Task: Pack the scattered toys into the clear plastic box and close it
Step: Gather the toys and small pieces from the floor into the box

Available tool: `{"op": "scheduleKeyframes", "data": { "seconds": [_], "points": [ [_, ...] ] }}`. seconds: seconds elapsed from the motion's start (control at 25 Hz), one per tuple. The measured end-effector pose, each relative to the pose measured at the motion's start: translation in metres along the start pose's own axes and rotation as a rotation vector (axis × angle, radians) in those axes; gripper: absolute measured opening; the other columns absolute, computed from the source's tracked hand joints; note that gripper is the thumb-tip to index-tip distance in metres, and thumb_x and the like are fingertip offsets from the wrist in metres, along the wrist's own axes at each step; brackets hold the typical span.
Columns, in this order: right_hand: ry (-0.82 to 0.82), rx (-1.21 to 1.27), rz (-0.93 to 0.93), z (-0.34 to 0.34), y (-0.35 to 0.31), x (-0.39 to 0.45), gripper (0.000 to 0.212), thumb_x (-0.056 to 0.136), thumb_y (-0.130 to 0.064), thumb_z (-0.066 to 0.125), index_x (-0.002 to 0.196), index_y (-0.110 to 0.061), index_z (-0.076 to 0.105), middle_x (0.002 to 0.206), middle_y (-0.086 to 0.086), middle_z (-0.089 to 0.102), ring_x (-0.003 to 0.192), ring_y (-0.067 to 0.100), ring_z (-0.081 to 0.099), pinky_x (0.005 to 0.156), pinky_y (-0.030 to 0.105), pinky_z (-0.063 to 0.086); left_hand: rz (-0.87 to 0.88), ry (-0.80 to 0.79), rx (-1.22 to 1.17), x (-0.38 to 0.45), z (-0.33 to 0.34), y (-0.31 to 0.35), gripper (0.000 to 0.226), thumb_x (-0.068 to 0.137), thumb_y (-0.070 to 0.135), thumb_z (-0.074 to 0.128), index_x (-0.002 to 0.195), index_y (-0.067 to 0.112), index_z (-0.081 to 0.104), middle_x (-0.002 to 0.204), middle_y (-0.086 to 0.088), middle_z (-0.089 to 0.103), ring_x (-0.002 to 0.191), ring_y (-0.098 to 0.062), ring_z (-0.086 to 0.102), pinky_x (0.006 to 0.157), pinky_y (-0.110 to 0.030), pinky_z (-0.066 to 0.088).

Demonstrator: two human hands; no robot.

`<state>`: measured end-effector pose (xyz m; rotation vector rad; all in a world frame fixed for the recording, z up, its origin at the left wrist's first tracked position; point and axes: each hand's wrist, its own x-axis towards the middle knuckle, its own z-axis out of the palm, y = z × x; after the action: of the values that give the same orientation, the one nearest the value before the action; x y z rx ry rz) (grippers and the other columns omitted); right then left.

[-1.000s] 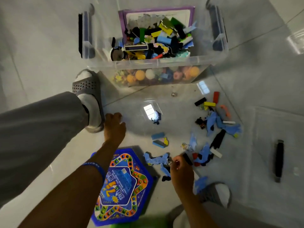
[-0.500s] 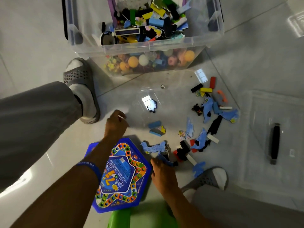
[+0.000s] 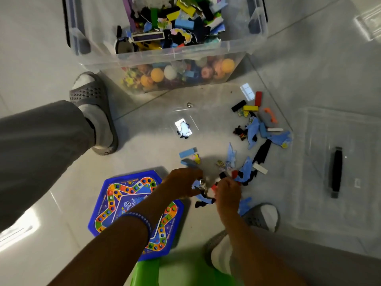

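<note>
The clear plastic box (image 3: 165, 56) stands open at the top, nearly full of blocks, puzzle pieces and balls. Low in the middle, my left hand (image 3: 181, 184) and my right hand (image 3: 226, 193) meet over a small heap of blue, black and red puzzle pieces (image 3: 203, 198). Both hands have their fingers curled round pieces of it. More scattered pieces and blocks (image 3: 257, 131) lie to the upper right. Two light blue blocks (image 3: 187, 152) lie just beyond my left hand. A blue hexagonal game board (image 3: 123, 201) lies under my left forearm.
The clear lid (image 3: 309, 182) with a black handle (image 3: 336, 172) lies on the floor at right. Grey slippers sit at left (image 3: 92, 112) and lower right (image 3: 261, 217). A green stool (image 3: 181, 271) is below me. One puzzle piece (image 3: 183, 129) and a small marble (image 3: 189, 104) lie near the box.
My left hand has moved right from beside the slipper to the heap in front of me. My right hand has closed in on the same heap. The view has tilted down.
</note>
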<state>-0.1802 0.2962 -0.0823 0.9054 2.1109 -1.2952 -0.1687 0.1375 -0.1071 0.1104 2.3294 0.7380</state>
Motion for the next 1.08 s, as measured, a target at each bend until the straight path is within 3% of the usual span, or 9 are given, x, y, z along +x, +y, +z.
{"op": "scheduleKeyframes", "data": {
  "seconds": [0.08, 0.2, 0.32, 0.44, 0.56, 0.64, 0.76, 0.88, 1.08],
  "points": [
    [0.018, 0.102, 0.161, -0.021, -0.015, 0.011, 0.02, 0.088, -0.003, 0.045, 0.071, -0.01, 0.053, 0.061, 0.005, 0.055, 0.05, 0.016, 0.054, 0.048, 0.027, 0.049, 0.051, -0.006, -0.035, 0.001, 0.008, -0.001, 0.04, 0.086, 0.034, 0.063, 0.121, 0.021, 0.05, 0.119, -0.001, 0.058, 0.107, -0.018, 0.058, 0.092, -0.032, 0.047],
    [-0.043, -0.03, 0.199, -0.037, -0.018, 0.027, 0.019, 0.084, 0.0, 0.049, 0.069, -0.011, 0.054, 0.061, 0.003, 0.053, 0.048, 0.013, 0.05, 0.044, 0.022, 0.044, -0.019, 0.035, -0.2, -0.005, 0.008, -0.018, 0.038, 0.087, 0.028, 0.064, 0.122, 0.02, 0.051, 0.116, -0.001, 0.06, 0.105, -0.015, 0.059, 0.085, -0.022, 0.045],
    [-0.065, -0.25, 0.009, -0.022, -0.011, 0.027, 0.019, 0.087, -0.008, 0.048, 0.07, -0.012, 0.053, 0.062, 0.004, 0.052, 0.054, 0.017, 0.049, 0.048, 0.024, 0.039, -0.063, 0.112, -0.189, -0.011, 0.006, -0.025, 0.036, 0.089, 0.03, 0.062, 0.12, 0.019, 0.05, 0.112, -0.003, 0.063, 0.097, -0.014, 0.061, 0.077, -0.016, 0.042],
    [-0.055, -0.524, -0.213, 0.0, 0.005, 0.008, 0.02, 0.088, -0.015, 0.052, 0.069, -0.014, 0.046, 0.062, 0.002, 0.047, 0.058, 0.02, 0.046, 0.051, 0.027, 0.033, -0.168, 0.108, -0.155, -0.011, 0.006, -0.027, 0.046, 0.088, 0.032, 0.063, 0.126, 0.017, 0.042, 0.11, -0.005, 0.064, 0.093, -0.017, 0.062, 0.078, -0.022, 0.049],
    [-0.155, -0.682, -0.319, 0.009, 0.022, -0.009, 0.005, 0.088, -0.021, 0.056, 0.087, -0.017, 0.056, 0.078, -0.003, 0.058, 0.073, 0.015, 0.054, 0.06, 0.025, 0.041, -0.271, 0.105, -0.18, -0.012, 0.004, -0.03, 0.051, 0.087, 0.035, 0.064, 0.127, 0.017, 0.038, 0.104, -0.005, 0.062, 0.09, -0.019, 0.062, 0.078, -0.029, 0.053],
    [-0.16, -0.679, -0.374, 0.014, 0.022, -0.009, 0.012, 0.088, -0.024, 0.057, 0.098, -0.017, 0.06, 0.088, -0.003, 0.063, 0.082, 0.015, 0.06, 0.063, 0.021, 0.043, -0.326, 0.164, -0.303, -0.011, 0.0, -0.029, 0.036, 0.086, 0.033, 0.065, 0.114, 0.02, 0.046, 0.095, 0.001, 0.06, 0.084, -0.015, 0.06, 0.07, -0.023, 0.051],
    [-0.105, -0.6, -0.367, 0.025, -0.007, 0.005, 0.012, 0.086, -0.021, 0.057, 0.098, -0.017, 0.059, 0.086, -0.001, 0.063, 0.078, 0.018, 0.06, 0.059, 0.022, 0.039, -0.421, 0.428, -0.529, 0.002, -0.028, -0.021, 0.011, 0.092, 0.03, 0.058, 0.093, 0.022, 0.051, 0.072, 0.007, 0.055, 0.069, -0.014, 0.057, 0.056, -0.016, 0.04],
    [-0.031, -0.524, -0.422, 0.032, -0.038, 0.026, 0.012, 0.087, -0.017, 0.057, 0.099, -0.016, 0.061, 0.084, -0.003, 0.062, 0.071, 0.015, 0.058, 0.058, 0.021, 0.042, -0.451, 0.655, -0.465, 0.038, -0.078, -0.025, 0.021, 0.093, 0.037, 0.054, 0.099, 0.017, 0.051, 0.073, 0.001, 0.059, 0.068, -0.019, 0.06, 0.061, -0.029, 0.047],
    [0.185, -0.364, -0.382, 0.013, -0.045, 0.059, 0.009, 0.084, -0.009, 0.059, 0.091, -0.01, 0.065, 0.08, 0.003, 0.067, 0.067, 0.015, 0.056, 0.053, 0.019, 0.037, -0.371, 0.587, -0.114, 0.12, -0.14, -0.05, 0.056, 0.093, 0.046, 0.047, 0.13, 0.004, 0.04, 0.101, -0.017, 0.065, 0.087, -0.035, 0.064, 0.075, -0.039, 0.052]
  ]
}}
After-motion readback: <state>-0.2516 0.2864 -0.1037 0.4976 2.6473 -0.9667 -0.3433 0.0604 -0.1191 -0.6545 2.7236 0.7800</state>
